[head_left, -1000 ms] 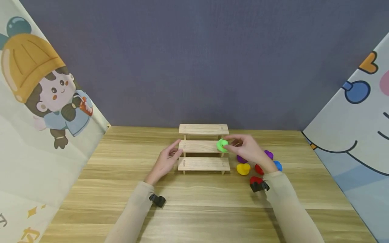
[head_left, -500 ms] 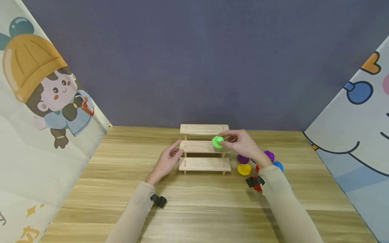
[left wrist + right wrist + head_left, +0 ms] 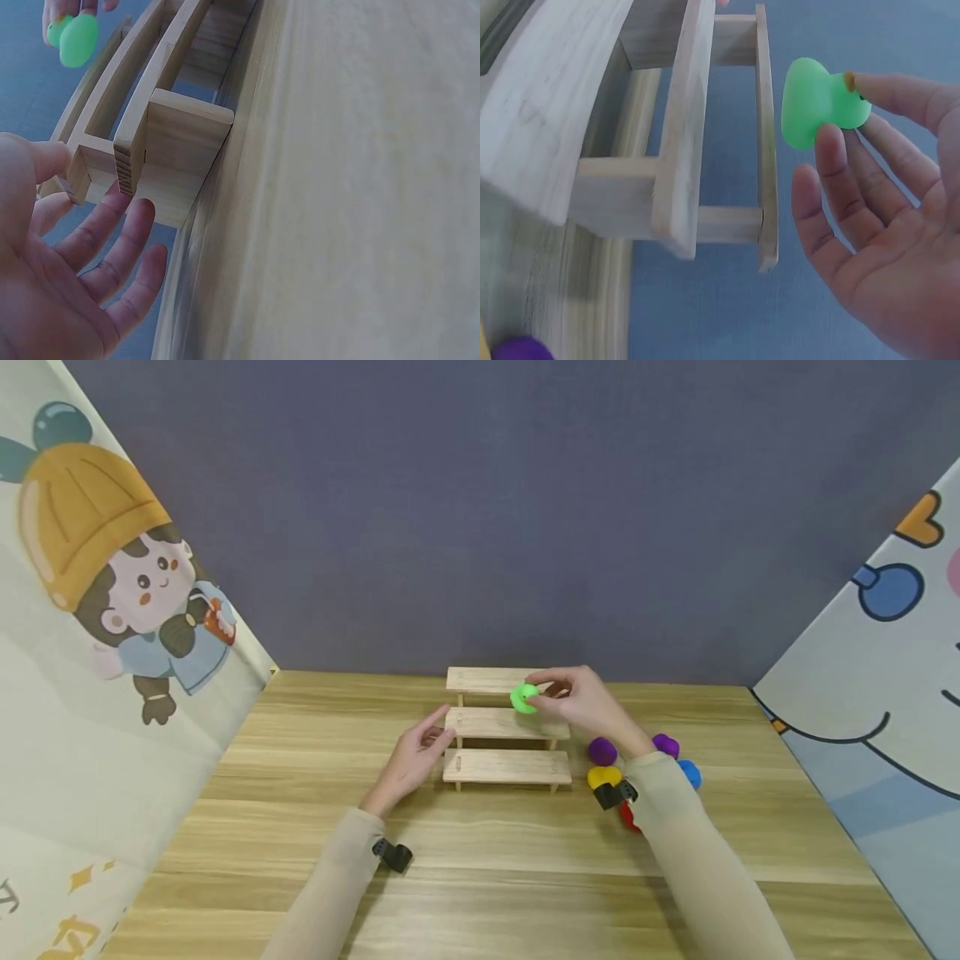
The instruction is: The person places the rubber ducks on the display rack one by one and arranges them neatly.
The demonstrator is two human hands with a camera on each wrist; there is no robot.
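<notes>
A small green rubber duck [image 3: 524,698] is pinched between the thumb and fingers of my right hand [image 3: 585,702]. The right wrist view shows the duck [image 3: 821,103] in the air beyond the top board, its orange beak by the thumb. Below it in the head view stands a three-step wooden shelf [image 3: 507,767], its boards bare. My left hand [image 3: 408,764] is at the shelf's left end, fingers spread and relaxed. In the left wrist view its fingertips [image 3: 142,214] are right at the board ends.
On the table right of the shelf lie a purple duck [image 3: 602,751], a yellow duck [image 3: 603,777], a red one [image 3: 630,817], a blue one [image 3: 690,774] and another purple one [image 3: 665,745]. The right forearm partly covers them. A dark wall [image 3: 480,527] rises behind the table.
My right hand has carried the green duck left and farther back, from over the middle step's right end to the top step's front edge. The left hand stays by the shelf.
</notes>
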